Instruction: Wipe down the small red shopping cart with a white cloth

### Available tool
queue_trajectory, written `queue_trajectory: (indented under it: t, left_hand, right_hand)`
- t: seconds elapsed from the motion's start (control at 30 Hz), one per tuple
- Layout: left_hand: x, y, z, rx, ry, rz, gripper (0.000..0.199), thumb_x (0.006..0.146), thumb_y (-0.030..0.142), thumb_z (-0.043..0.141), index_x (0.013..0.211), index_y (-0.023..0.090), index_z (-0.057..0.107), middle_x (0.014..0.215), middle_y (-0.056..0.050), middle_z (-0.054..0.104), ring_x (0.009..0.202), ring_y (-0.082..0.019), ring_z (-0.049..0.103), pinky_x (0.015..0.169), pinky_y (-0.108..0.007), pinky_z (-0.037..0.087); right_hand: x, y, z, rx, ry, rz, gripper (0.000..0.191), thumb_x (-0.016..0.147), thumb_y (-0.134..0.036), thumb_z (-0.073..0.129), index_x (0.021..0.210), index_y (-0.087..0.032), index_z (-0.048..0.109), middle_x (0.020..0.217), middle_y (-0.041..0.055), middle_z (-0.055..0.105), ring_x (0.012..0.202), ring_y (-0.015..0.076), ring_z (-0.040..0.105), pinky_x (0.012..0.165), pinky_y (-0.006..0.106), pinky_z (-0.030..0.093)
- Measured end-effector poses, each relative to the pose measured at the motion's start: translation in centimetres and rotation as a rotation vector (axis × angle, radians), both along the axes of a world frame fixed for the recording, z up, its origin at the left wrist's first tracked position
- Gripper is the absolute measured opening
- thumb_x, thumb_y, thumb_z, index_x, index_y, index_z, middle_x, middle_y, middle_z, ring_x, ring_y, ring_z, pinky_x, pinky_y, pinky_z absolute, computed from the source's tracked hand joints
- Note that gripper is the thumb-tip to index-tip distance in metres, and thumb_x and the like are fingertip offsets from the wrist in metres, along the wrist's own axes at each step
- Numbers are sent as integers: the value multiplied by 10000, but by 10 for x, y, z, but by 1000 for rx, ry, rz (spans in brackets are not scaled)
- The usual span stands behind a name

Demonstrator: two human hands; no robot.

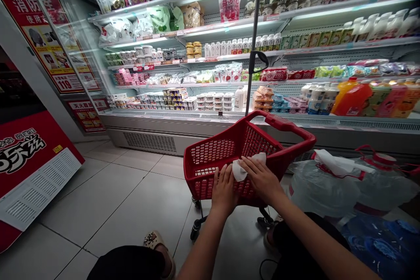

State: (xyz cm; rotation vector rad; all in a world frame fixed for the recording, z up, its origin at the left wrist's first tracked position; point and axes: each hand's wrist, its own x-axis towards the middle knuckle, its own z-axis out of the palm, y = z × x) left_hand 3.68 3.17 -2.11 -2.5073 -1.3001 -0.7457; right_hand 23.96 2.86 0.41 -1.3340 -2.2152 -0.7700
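Note:
A small red plastic shopping cart [210, 188] with latticed sides and a raised red handle stands in front of me on the floor tiles. My left hand [225, 192] rests on its near side, fingers laid over the top rim and thumb hidden. Beside it, my right hand [261, 178] presses a crumpled white wipe [240, 171] against the same rim. Part of the wipe sticks out past the fingers on both sides. The visible inside of the basket shows only red lattice.
An open-front refrigerated display [151, 138] full of dairy and drinks stands behind the cart. To the right are large water bottles [323, 188] with a white sheet [341, 162] on top. A red freezer [36, 175] stands left. My shoe [154, 240] is near the cart's wheels.

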Motion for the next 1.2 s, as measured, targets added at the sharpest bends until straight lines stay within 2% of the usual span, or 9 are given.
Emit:
queue_trajectory:
  t: [0.1,0.27,0.4,0.53,0.6,0.73,0.9,1.1,1.2]
  left_hand:
    - [-9,0,3,-14,5,-47,838,909,165,500,1674,227,165,1690,-20,357,1585,-223,258,1318,-476,186]
    - [-11,-6,5,-5,-31,-51,876,897,159,520,1678,229,128,1710,-15,311,1608,-234,186,1327,-502,134]
    - [-2,-10,2,2,-72,-28,888,911,191,558,1681,210,115,1716,-41,294,1611,-262,174,1329,-530,89]
    - [-7,-11,1,26,-54,-18,878,926,206,564,1682,212,118,1713,-48,301,1607,-275,188,1327,-533,91]
    - [-14,-11,2,41,-26,-19,885,914,168,543,1684,222,109,1707,-40,316,1602,-266,210,1326,-520,118]
    - [-24,-12,4,77,23,-33,920,880,103,501,1688,233,80,1696,-33,344,1589,-240,254,1320,-483,179]
    - [-17,-19,3,80,11,1,904,913,140,509,1688,231,52,1704,-28,325,1597,-246,229,1323,-489,157]
    - [-15,-23,2,80,-3,29,886,941,208,537,1689,226,62,1705,-46,322,1592,-268,238,1323,-506,124]
    - [-24,-21,2,90,28,6,898,915,154,521,1688,227,71,1706,-30,320,1587,-245,254,1324,-472,141]
  right_hand:
    - [43,-3,14,-5,-40,10,654,1009,-112,383,1644,-247,301,1630,20,453,1488,204,436,1262,454,293]
    - [115,-7,36,110,75,-184,639,1028,-201,411,1653,-257,289,1634,50,445,1529,271,371,1267,532,260]
    - [96,-10,31,122,127,-256,612,1034,-215,411,1639,-251,328,1635,73,443,1521,283,386,1246,524,307]
    - [51,-16,22,43,72,-128,610,1035,-210,415,1636,-274,335,1660,61,401,1531,277,367,1245,524,323]
    - [48,-19,26,-6,22,-37,614,1037,-207,404,1641,-275,321,1663,47,396,1526,251,378,1246,491,338]
    - [100,-17,49,-38,-40,21,596,1044,-198,365,1636,-263,333,1608,30,487,1479,210,453,1262,458,321]
    - [159,-8,65,66,117,-192,571,1065,-266,335,1632,-194,338,1564,93,537,1463,262,474,1226,503,358]
    - [92,-21,42,27,84,-108,583,1072,-236,333,1653,-214,286,1624,67,462,1512,245,402,1257,487,317]
    - [88,-27,44,-26,11,-2,604,1070,-216,336,1665,-261,243,1646,30,429,1516,214,395,1268,458,311]
